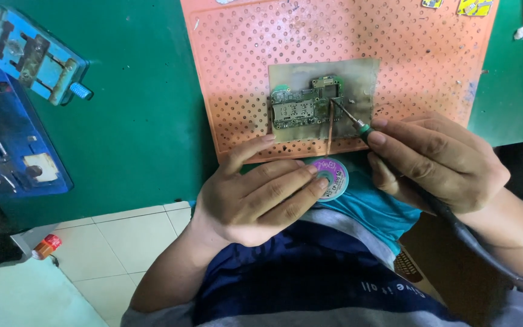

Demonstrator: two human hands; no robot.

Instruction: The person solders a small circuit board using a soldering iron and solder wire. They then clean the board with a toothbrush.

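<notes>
Green matting (pixel 146 121) covered the bench. Nearest, the left hand (pixel 255 197) pinched a round spool of copper braid (pixel 329 177), its strand (pixel 330 130) running up to the circuit board (pixel 305 104). Just beside it, the right hand (pixel 437 160) gripped a soldering iron (pixel 358 124), tip on the braid. Beyond lay the perforated orange mat (pixel 407 66); a blue clamp (pixel 31 54) sat far left.

left hand (pixel 255 197): palm down, knuckles up, fingers (pixel 286 181) stretched forward and to the right, lying close together, thumb out of sight
left forearm: bare, running back down toward the body
right hand (pixel 434 160): curled in a pen-like pinch, fingertips (pixel 375 138) pointing left
right wrist: bent, forearm trailing off right
</notes>
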